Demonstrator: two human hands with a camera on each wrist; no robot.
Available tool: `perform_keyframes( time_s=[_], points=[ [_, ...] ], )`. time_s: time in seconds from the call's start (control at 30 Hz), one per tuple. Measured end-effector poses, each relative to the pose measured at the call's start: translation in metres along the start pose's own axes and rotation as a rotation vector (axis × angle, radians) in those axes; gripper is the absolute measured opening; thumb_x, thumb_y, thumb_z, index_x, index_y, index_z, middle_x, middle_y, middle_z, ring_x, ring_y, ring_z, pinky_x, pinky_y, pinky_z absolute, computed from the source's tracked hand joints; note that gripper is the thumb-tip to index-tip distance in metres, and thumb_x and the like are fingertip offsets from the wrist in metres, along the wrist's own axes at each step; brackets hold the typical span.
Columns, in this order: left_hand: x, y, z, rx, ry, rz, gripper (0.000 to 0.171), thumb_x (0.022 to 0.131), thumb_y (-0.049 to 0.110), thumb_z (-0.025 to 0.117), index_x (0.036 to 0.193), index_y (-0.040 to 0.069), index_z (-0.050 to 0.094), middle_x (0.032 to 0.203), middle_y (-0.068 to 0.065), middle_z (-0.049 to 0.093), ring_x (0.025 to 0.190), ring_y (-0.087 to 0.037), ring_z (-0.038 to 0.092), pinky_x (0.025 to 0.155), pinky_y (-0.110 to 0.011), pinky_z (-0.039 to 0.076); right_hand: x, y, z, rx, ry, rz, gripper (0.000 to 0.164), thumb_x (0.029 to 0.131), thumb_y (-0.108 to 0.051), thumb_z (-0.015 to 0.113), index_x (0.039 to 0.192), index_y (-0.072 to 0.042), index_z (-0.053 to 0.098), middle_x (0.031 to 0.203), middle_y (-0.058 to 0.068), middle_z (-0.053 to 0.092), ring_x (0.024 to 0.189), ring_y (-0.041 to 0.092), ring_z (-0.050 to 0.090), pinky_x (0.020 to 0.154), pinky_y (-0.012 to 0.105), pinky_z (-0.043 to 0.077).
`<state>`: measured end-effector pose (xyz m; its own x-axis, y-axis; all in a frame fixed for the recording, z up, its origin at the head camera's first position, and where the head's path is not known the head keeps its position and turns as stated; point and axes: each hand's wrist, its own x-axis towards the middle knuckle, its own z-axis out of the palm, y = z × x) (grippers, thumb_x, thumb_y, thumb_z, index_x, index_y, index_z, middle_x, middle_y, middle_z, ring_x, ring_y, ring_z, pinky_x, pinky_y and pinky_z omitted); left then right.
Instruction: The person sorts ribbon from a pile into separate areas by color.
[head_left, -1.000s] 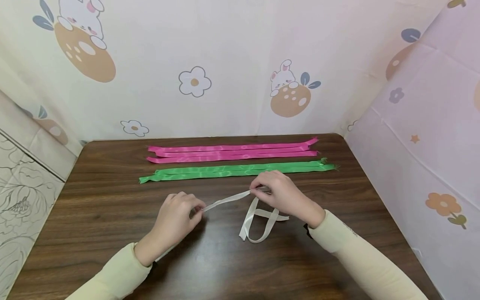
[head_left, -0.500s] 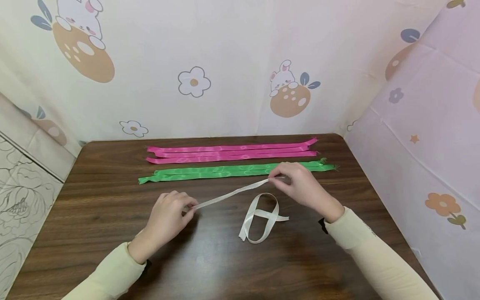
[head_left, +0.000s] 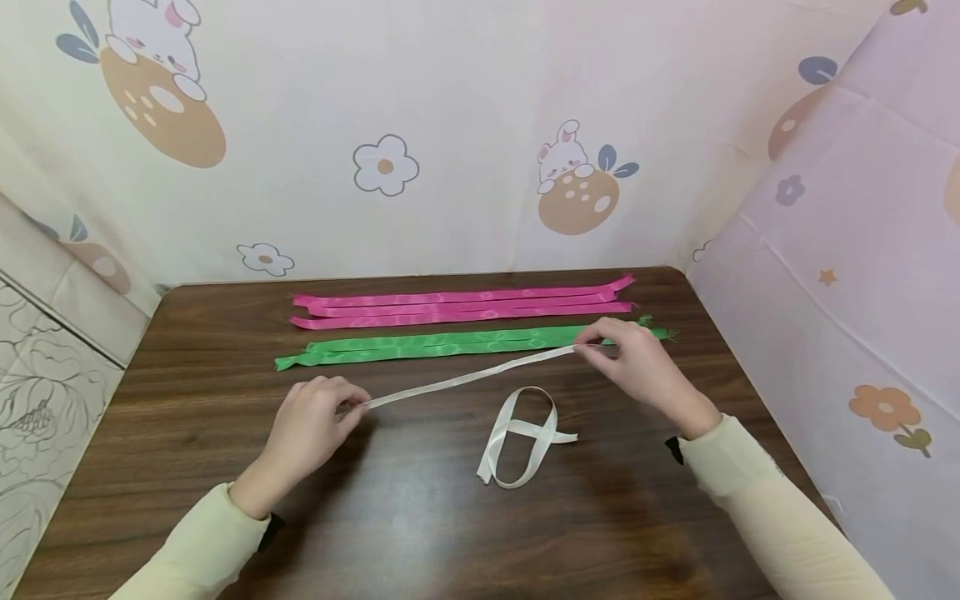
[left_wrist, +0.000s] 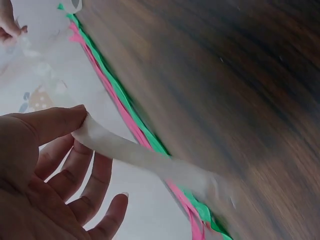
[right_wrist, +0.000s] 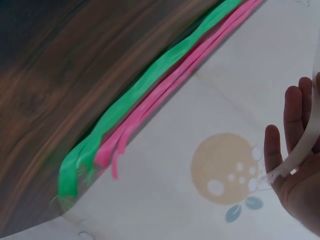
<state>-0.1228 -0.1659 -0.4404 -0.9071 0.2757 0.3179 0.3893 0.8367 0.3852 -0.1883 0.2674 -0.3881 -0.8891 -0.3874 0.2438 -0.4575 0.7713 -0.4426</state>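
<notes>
A white ribbon [head_left: 468, 377] stretches nearly straight between my two hands, sloping up to the right over the table. My left hand [head_left: 311, 425] pinches one end between thumb and index finger; in the left wrist view a loose tail of the ribbon [left_wrist: 145, 155] hangs past those fingertips while the other fingers stay loosely bent. My right hand [head_left: 633, 362] pinches the ribbon near its other end, overlapping the green ribbons in the head view. In the right wrist view, a tail of it lies across the palm. A second white ribbon [head_left: 538, 432] lies looped on the table below the stretched one.
Green ribbons [head_left: 450, 343] lie side by side across the table's back part. Behind them pink ribbons [head_left: 457, 308] run parallel, near the far edge. The brown wooden table [head_left: 465, 542] meets a patterned curtain [head_left: 457, 167] at the back.
My hands have drawn apart, the left moving left and the right moving right and away. The ribbon between them has grown longer and straighter. The looped ribbon stays put.
</notes>
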Motion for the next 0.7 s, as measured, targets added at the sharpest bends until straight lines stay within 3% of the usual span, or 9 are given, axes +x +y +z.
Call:
perform_keyframes(
  time_s=[0.33,0.7],
  points=[
    [0.006,-0.019,-0.006,-0.101,-0.041,-0.083,0.007,0.086,0.012,0.083,0.091,0.015,0.080,0.090,0.001,0.078,0.082,-0.019,0.070,0.073,-0.040,0.056,-0.007,0.020,-0.001,-0.010,-0.007,0.082,0.009,0.095,-0.008,0.074,0.103,-0.010,0.075,0.100,0.005,0.077,0.092,0.021,0.072,0.082,0.046,0.061],
    [0.016,-0.037,0.000,-0.213,-0.081,-0.188,0.007,0.091,0.015,0.079,0.096,0.011,0.080,0.096,-0.006,0.080,0.095,-0.025,0.073,0.084,-0.046,0.057,-0.010,0.042,0.009,0.025,-0.077,0.227,0.012,0.100,-0.018,0.069,0.107,-0.010,0.075,0.106,0.010,0.077,0.096,0.029,0.074,0.085,0.049,0.059]
  ],
)
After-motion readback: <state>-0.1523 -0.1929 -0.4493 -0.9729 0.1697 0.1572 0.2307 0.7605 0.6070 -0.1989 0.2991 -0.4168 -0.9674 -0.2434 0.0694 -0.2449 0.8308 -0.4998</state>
